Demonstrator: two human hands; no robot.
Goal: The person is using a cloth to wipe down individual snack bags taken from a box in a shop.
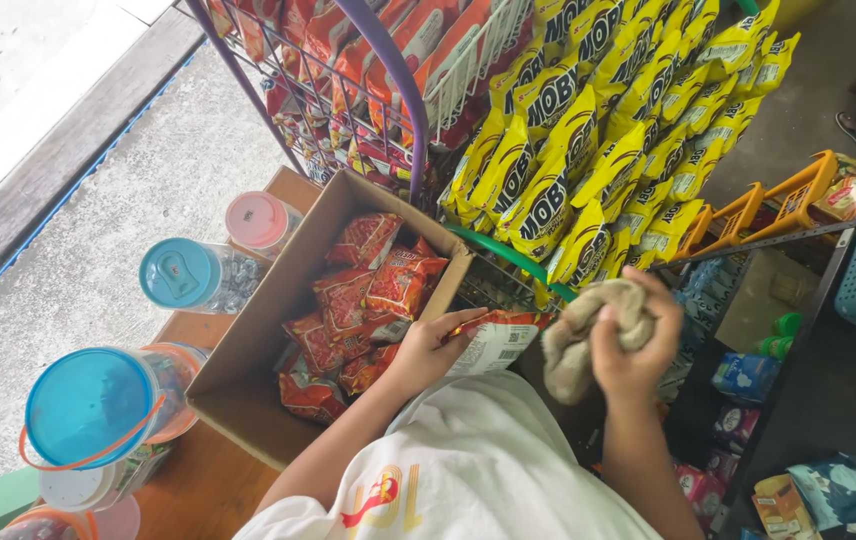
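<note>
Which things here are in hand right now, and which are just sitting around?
In hand: left hand holds red snack packet; right hand grips beige cloth; cardboard box of packets.
Lying about: blue-lidded jars, yellow snack packets, orange rack.

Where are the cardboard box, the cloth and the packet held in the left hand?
cardboard box (248,350), head view, left wall.
cloth (588,330), head view, bunched middle.
packet (498,340), head view, pale back.

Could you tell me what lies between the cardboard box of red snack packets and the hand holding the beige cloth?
In the head view, the left hand holds a red snack packet between the cardboard box and the right hand gripping the cloth.
</note>
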